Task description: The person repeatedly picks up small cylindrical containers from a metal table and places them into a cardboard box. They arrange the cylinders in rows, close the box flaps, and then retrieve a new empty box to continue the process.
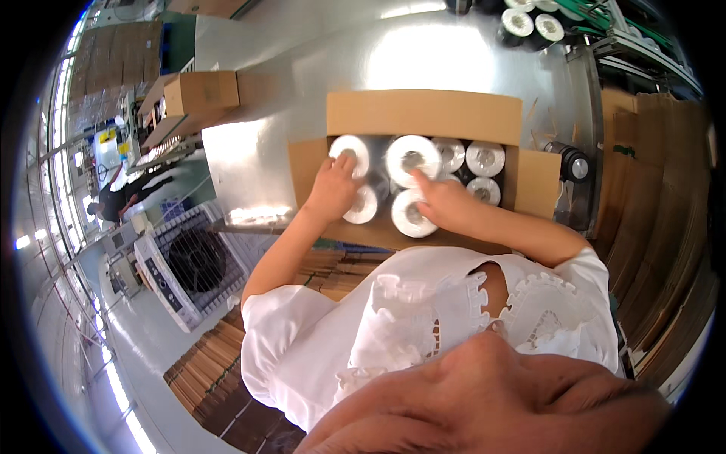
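Observation:
In front of me an open cardboard carton (423, 113) holds several upright rolls with round white ends and dark or clear sides. My left hand (335, 187) is at the carton's left side, its bent fingers on the centre of a white-ended roll (352, 144); a second roll (361, 206) is beside its thumb. My right hand (446, 201) reaches a finger to the middle of another roll (423, 149) and its thumb to the roll below (408, 219). Those two look higher than the rolls (485, 159) at the right. My fingertips are partly hidden in the centres.
The carton is on a shiny metal table (302, 68). A dark roll (571, 163) lies to its right; more white-ended rolls (518, 23) stand at the far right by a green-edged conveyor (643, 45). Another carton (200, 94) stands left. Flattened cardboard (658, 219) leans at right. A person (121, 198) is far left.

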The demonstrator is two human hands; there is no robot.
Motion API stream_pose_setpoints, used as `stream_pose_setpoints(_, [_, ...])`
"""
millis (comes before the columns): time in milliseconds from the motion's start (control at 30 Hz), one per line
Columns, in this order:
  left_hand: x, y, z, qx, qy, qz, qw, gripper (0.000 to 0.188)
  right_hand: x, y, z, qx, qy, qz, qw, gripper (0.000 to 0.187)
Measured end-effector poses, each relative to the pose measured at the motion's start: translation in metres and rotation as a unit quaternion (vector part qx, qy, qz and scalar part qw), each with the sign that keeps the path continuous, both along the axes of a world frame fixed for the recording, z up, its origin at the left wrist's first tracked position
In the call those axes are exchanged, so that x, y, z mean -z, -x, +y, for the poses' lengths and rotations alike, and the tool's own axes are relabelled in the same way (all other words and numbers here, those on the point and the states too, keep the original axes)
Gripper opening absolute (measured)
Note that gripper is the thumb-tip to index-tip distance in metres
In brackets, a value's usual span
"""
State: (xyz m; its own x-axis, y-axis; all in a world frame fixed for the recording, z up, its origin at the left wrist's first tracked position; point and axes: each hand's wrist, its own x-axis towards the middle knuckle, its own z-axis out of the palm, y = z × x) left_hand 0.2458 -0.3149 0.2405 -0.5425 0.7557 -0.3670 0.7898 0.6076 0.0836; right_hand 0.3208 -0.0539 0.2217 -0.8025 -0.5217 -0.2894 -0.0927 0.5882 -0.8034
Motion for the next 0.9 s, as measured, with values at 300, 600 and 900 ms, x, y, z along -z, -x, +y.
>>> stream_pose_setpoints(300, [-0.021,0.104,0.076,-0.137,-0.089,-0.258,0.952,0.016,0.020,0.051,0.048,0.116,0.208,-0.015,0.971,0.036])
stream_pose_setpoints(600, [0.154,0.257,0.312,0.089,-0.263,0.023,0.961,0.061,0.167,0.192,0.310,0.463,-0.257,0.113,0.841,0.054])
stream_pose_setpoints(900, [0.243,0.311,0.447,-0.054,0.038,0.018,0.998,0.068,0.225,0.275,0.369,0.317,-0.291,-0.079,0.899,0.071])
